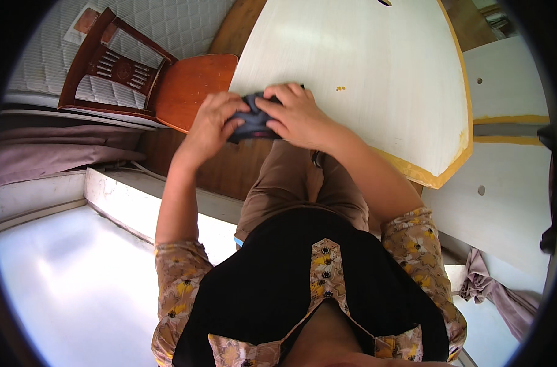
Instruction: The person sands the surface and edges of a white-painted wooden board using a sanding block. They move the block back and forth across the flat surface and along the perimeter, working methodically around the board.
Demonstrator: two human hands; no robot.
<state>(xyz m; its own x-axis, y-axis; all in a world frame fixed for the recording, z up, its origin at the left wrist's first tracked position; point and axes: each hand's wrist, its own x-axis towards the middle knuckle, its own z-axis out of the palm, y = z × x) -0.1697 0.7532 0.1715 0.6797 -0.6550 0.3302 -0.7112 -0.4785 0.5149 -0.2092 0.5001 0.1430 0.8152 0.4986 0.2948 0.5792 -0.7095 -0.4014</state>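
Observation:
A small bundle of dark blue-grey cloth point(253, 122) is gathered between my two hands, at the near left edge of the white table. My left hand point(216, 117) grips its left end, fingers curled over the top. On the other end my right hand point(292, 114) is closed, its fingers bent over the fabric. The cloth is slightly blurred, and its full shape is hidden by my fingers. A small reddish patch shows on its lower side.
The white table point(364, 49) has a yellowish edge and a few small yellow bits point(341, 89) on top. A reddish-brown wooden chair point(196, 85) stands at its left. A mauve curtain point(64, 150) hangs by the bright window point(76, 275). White panels point(505, 85) stand at the right.

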